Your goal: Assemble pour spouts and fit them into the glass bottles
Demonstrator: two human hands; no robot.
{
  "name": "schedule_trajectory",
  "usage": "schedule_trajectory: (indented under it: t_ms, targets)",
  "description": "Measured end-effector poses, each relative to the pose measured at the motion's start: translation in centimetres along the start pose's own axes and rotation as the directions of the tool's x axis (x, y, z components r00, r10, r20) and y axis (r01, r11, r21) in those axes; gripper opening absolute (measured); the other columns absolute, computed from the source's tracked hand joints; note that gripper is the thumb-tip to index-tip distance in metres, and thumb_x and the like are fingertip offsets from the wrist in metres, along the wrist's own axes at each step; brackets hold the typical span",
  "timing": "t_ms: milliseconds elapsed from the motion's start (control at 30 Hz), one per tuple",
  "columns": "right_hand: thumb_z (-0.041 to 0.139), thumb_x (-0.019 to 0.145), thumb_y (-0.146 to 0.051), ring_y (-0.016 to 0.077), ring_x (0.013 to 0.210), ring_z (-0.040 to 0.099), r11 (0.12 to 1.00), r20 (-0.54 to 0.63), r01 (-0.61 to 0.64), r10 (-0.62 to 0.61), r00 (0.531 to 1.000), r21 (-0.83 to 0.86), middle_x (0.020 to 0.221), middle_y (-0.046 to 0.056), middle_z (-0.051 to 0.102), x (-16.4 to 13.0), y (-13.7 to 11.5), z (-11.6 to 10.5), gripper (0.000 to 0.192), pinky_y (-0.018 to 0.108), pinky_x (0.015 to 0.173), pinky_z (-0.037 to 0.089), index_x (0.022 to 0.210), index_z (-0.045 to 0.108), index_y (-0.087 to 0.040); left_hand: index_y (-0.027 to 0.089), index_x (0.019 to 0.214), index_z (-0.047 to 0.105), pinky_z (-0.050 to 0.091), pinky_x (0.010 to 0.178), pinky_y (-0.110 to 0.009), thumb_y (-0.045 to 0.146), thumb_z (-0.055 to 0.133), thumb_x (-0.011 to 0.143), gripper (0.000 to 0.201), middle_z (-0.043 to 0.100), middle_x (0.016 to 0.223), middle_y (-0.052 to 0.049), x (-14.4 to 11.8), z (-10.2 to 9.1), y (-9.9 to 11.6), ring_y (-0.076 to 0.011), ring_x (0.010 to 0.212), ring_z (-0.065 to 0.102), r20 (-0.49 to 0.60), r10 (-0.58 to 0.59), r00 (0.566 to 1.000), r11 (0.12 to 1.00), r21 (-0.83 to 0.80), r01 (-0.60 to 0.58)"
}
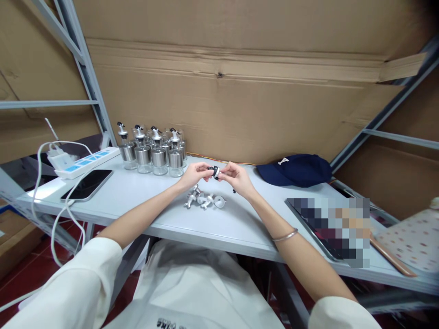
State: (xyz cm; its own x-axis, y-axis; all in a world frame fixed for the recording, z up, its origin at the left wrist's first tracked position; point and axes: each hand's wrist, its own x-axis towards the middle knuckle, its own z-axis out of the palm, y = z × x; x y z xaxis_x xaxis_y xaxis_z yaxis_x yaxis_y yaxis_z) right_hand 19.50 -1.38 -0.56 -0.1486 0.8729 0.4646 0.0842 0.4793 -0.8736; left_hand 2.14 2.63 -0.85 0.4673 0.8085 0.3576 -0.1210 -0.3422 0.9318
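Black-and-silver fitting [216, 172] sits above the table [219, 230], pinched between the fingertips of both the left hand [197, 174] and the right hand [237, 177]. Nearest, pale cloth [195, 278] over the lap bears dark lettering, cut off by the lower edge, perhaps ending "ike". Loose metallic fittings [206, 200] lie in a cluster just on the near side of the hands. A tablet-like slab [308, 228] lies right of them, its face pixelated and unreadable. Left, a dark-screened phone [88, 184] rests beside a white power strip [91, 162]. Farther back, a navy cap [298, 171] shows a white letter, seemingly Y; steel-banded glass bottles [159, 157] stand grouped left, before the cardboard [240, 114].
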Motion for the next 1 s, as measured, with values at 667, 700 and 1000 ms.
schedule_trajectory:
  t_ms: [667, 700, 1000]
  targets:
    - [0.065, 0.068, -0.055, 0.0141, 0.059, 0.06, 0.979, 0.007, -0.142, 0.144, 0.989, -0.149, 0.067, 0.002, 0.063, -0.1, 0.5, 0.8, 0.051, 0.029, 0.059, 0.047, 0.098, 0.055, -0.015, 0.018, 0.077, 0.04, 0.039, 0.06, -0.023, 0.042, 0.052, 0.08, 0.027, 0.055, 0.062, 0.003, -0.8, 1.2, -0.7, -0.0106, 0.058, 0.055, -0.006, 0.062, 0.998, 0.954, 0.294, -0.058]
    - [0.065, 0.068, -0.055, 0.014, 0.059, 0.06, 0.98, -0.004, -0.147, 0.148, 0.989, -0.131, 0.067, 0.002, 0.064, -0.1, 0.5, 0.7, 0.05, 0.029, 0.06, 0.048, 0.097, 0.055, -0.015, 0.018, 0.078, 0.041, 0.04, 0.061, -0.024, 0.043, 0.048, 0.083, 0.026, 0.055, 0.063, 0.003, -0.9, 1.3, -0.6, -0.0109, 0.059, 0.055, 0.009, 0.075, 0.997, 0.948, 0.308, -0.074]
    - [0.06, 0.075, -0.049, 0.0137, 0.061, 0.061, 0.99, 0.047, -0.117, 0.12, 0.992, -0.077, 0.071, 0.003, 0.065, 0.0, 1.0, 0.3, 0.04, 0.03, 0.065, 0.049, 0.096, 0.059, -0.015, 0.018, 0.079, 0.039, 0.04, 0.059, -0.022, 0.038, 0.048, 0.084, 0.023, 0.053, 0.065, 0.003, -0.7, 1.1, -0.9, -0.0095, 0.058, 0.054, 0.046, 0.111, 0.993, 0.953, 0.278, -0.119]
